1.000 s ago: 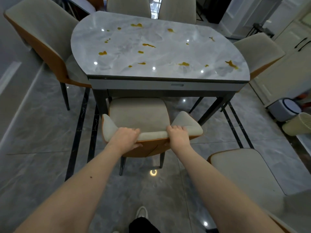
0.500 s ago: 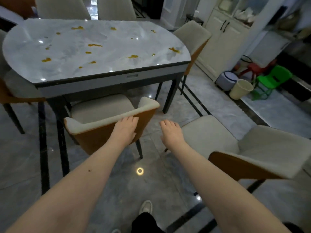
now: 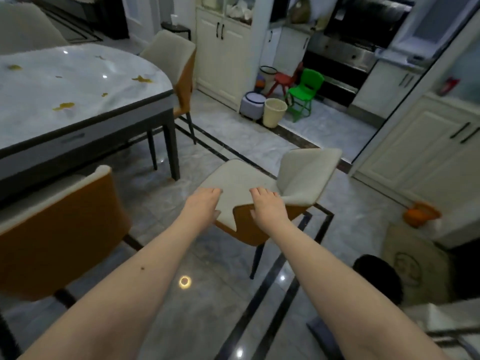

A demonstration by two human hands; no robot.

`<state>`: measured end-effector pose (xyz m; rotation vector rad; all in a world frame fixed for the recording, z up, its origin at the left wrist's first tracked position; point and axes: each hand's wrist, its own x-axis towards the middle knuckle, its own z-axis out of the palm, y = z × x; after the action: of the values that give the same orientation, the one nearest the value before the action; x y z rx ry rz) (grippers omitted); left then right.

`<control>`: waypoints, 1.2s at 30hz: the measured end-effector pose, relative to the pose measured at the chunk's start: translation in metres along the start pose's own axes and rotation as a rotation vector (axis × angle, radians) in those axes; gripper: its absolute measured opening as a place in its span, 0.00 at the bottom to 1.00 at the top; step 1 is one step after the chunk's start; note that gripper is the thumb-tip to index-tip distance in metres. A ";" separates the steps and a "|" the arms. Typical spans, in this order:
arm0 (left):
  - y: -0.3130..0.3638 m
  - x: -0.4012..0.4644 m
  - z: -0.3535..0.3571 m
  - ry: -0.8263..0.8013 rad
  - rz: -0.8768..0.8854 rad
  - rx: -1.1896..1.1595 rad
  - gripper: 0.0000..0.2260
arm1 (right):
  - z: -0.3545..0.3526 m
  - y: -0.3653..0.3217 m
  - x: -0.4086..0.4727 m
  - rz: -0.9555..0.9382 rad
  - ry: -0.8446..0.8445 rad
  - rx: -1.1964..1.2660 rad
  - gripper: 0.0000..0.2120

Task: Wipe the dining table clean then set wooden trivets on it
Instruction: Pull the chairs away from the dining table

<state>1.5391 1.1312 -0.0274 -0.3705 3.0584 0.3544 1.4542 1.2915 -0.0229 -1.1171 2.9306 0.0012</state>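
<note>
A grey marble-tiled floor [image 3: 228,141] runs from the dining area toward a kitchen doorway, where a green plastic child's chair [image 3: 304,96] and a cream waste bin [image 3: 274,111] stand. Both hands reach onto a loose dining chair [image 3: 272,183] that stands apart from the table. The left hand [image 3: 201,205] lies at the near corner of its seat, and the right hand [image 3: 268,207] rests over the edge beside the backrest. Both sets of fingers are lightly bent and lying on the upholstery, not yet clamped around it. The marble dining surface [image 3: 78,84] lies up and left of the fingers, well apart, still spotted with yellow-brown spills [image 3: 63,106]. No cloth or trivets show. To shift this chair cleanly, wrap the fingers firmly under the edge, lift slightly, and steer clear of the neighbouring orange-backed chair [image 3: 52,229].
</note>
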 end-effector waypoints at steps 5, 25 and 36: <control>0.112 0.050 0.029 0.004 0.037 -0.207 0.23 | -0.003 0.104 -0.017 0.070 0.032 -0.003 0.22; 0.277 0.217 0.094 -0.270 -0.021 -0.232 0.28 | 0.013 0.320 0.070 -0.018 -0.068 -0.060 0.28; 0.277 0.239 0.107 -0.326 -0.192 -0.221 0.26 | 0.041 0.370 0.130 -0.315 -0.174 -0.081 0.24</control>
<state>1.2419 1.3629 -0.0868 -0.5497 2.6472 0.6707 1.1105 1.4812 -0.0653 -1.4946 2.5966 0.2059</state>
